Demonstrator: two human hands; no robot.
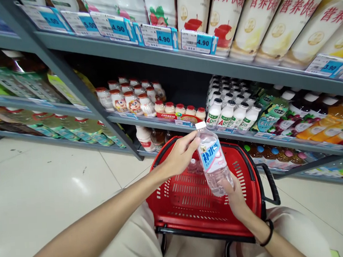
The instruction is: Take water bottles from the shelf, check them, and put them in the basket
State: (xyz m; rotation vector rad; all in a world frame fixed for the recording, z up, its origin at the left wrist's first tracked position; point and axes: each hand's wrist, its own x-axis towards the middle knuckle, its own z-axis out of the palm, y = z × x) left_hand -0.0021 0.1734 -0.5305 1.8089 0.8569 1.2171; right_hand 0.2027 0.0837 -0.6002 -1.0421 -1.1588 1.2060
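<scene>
A clear plastic drink bottle (213,160) with a white cap and a blue and pink label is held above a red shopping basket (192,217), tilted a little to the left at its top. My left hand (182,153) has its fingers closed at the bottle's upper side, just below the cap. Lower down, my right hand (235,196) grips the bottle near its base, thumb across the front. Behind the bottle, another clear bottle (193,167) lies in the basket, partly hidden by my left hand and the held bottle.
Shelves hold small white bottles with red caps (131,102), white bottles with dark caps (215,111) and juice bottles (321,128). Tall cream-coloured bottles (248,17) stand above price tags. The basket's black handle (271,184) sticks out right. Tiled floor (60,179) stretches left.
</scene>
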